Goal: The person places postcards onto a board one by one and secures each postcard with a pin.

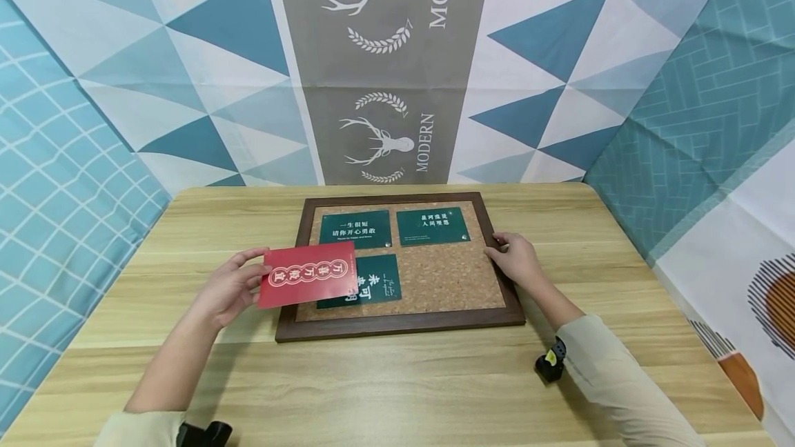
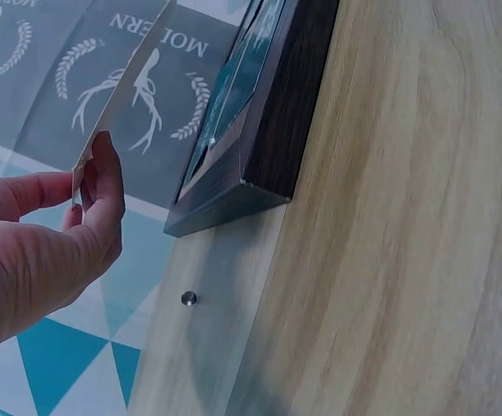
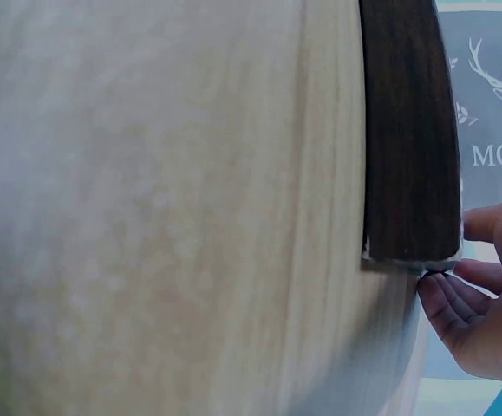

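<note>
A red card (image 1: 307, 273) with pale printed characters is pinched at its left edge between the thumb and fingers of my left hand (image 1: 231, 287). It hovers over the lower left of a cork board (image 1: 447, 274) and covers part of a green card (image 1: 380, 280). In the left wrist view, the card (image 2: 116, 97) shows edge-on in the left hand (image 2: 55, 234). My right hand (image 1: 517, 257) grips the board's dark wooden frame (image 1: 511, 299) on the right side. The right wrist view shows the fingers of that hand (image 3: 498, 303) at the frame's edge.
Two more green cards, one upper left (image 1: 355, 229) and one upper right (image 1: 433, 226), lie on the cork. A small round metal piece (image 2: 189, 298) sits on the wooden table (image 1: 385, 392) left of the board. Patterned cloth (image 1: 385, 67) hangs behind.
</note>
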The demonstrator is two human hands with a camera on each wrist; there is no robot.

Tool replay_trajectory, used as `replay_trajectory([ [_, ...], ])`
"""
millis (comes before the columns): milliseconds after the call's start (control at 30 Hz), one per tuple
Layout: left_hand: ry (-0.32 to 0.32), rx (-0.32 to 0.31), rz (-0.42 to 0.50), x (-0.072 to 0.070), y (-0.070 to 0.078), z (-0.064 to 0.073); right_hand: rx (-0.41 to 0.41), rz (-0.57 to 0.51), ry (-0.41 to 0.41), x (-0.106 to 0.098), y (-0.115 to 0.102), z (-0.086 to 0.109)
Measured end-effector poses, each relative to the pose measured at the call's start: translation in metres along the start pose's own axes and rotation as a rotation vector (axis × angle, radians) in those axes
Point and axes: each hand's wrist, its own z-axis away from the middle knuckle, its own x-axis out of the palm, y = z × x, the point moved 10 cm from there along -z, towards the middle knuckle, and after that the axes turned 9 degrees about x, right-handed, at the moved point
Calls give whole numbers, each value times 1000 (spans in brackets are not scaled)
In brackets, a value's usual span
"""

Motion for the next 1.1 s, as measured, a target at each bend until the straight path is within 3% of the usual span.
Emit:
replay_trajectory([
  [1100,-20,8,32,41,-7,-19,7,-23,-17,2,0,1],
])
